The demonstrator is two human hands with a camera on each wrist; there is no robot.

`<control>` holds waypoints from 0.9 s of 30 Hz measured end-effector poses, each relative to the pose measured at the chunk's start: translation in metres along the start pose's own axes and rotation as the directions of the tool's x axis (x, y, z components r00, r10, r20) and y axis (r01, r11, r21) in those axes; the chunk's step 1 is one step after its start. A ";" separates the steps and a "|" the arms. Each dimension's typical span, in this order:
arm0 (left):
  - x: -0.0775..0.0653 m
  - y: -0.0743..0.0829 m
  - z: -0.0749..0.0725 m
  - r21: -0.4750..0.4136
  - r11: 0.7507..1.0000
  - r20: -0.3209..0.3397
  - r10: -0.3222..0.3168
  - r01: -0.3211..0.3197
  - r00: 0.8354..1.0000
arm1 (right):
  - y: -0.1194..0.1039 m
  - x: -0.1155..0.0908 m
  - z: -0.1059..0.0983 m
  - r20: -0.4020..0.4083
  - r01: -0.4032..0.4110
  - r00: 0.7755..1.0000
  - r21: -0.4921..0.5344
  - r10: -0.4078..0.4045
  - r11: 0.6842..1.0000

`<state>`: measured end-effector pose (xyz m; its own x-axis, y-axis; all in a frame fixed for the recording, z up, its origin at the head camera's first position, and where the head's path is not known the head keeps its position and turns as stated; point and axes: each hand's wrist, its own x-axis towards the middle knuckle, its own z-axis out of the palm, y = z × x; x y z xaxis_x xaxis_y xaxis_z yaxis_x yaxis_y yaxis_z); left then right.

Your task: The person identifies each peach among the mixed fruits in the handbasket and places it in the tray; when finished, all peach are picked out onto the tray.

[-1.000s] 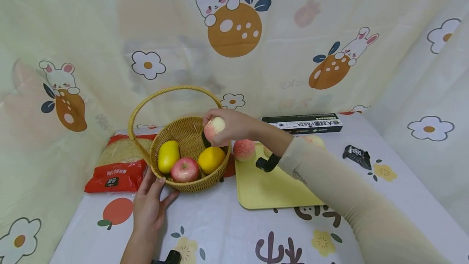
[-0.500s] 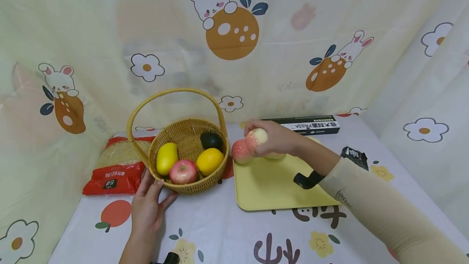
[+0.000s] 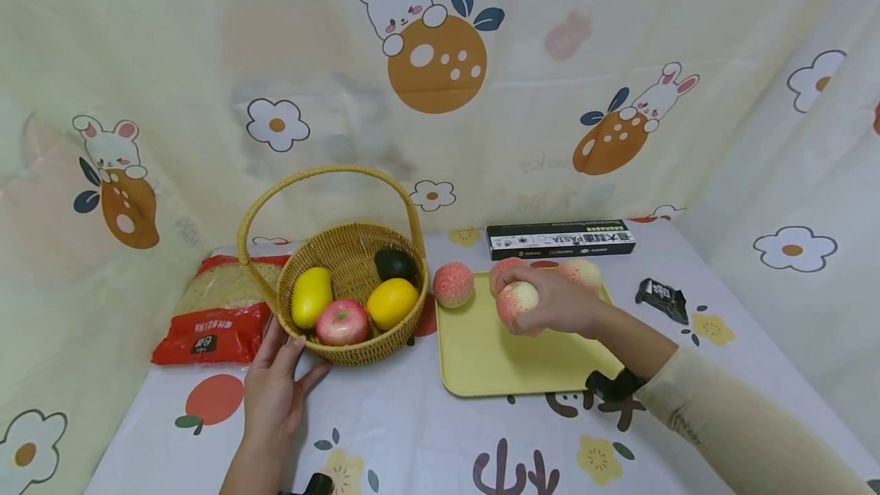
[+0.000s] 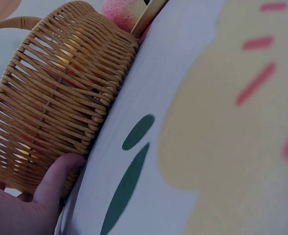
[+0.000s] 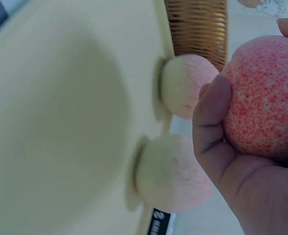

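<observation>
My right hand (image 3: 553, 300) grips a pink-and-cream peach (image 3: 517, 304) above the yellow tray (image 3: 516, 365); in the right wrist view, fingers and thumb curl round this peach (image 5: 266, 98). Behind it, a redder peach (image 3: 454, 285) sits at the tray's left corner, another peach (image 3: 507, 269) is partly hidden by the hand, and a paler peach (image 3: 583, 273) lies at the back right. My left hand (image 3: 275, 388) touches the lower left side of the wicker basket (image 3: 364, 354), its thumb (image 4: 60, 171) extended against the weave. Inside are a mango (image 3: 312, 296), an apple (image 3: 342, 322), a lemon (image 3: 393, 303) and an avocado (image 3: 395, 266).
A red-and-clear bag of grain (image 3: 213, 331) lies left of the basket, close by my left hand. Behind the tray is a black-and-white pasta box (image 3: 560, 239). To the tray's right rests a small black packet (image 3: 662, 299). A printed curtain (image 3: 323, 44) hangs behind the table.
My right hand has moved right from over the basket to above the tray, still holding the peach. The avocado in the basket has come into full view. My left hand stays at the basket.
</observation>
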<state>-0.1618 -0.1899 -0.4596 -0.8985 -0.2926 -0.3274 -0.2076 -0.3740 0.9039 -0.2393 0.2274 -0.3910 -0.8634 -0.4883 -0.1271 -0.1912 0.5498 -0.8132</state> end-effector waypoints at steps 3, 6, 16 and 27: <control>0.000 0.001 0.000 0.003 1.000 0.000 -0.001 0.001 1.000 | 0.004 0.000 0.011 0.017 0.012 1.000 0.001 -0.012 1.000; 0.001 0.001 0.000 0.007 1.000 -0.001 -0.003 0.003 1.000 | 0.008 0.003 0.025 0.038 0.018 0.999 0.009 -0.018 1.000; 0.001 0.000 0.000 0.018 1.000 -0.002 -0.003 0.003 1.000 | 0.012 0.021 0.065 0.056 0.030 0.998 -0.128 -0.023 0.991; 0.001 -0.001 -0.002 0.002 1.000 0.010 -0.002 0.002 1.000 | 0.007 0.030 0.084 0.056 0.068 0.997 -0.196 -0.058 0.978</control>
<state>-0.1621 -0.1918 -0.4615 -0.9018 -0.2828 -0.3268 -0.2107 -0.3727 0.9037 -0.2270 0.1594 -0.4483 -0.8235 -0.5563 -0.1111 -0.3373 0.6377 -0.6925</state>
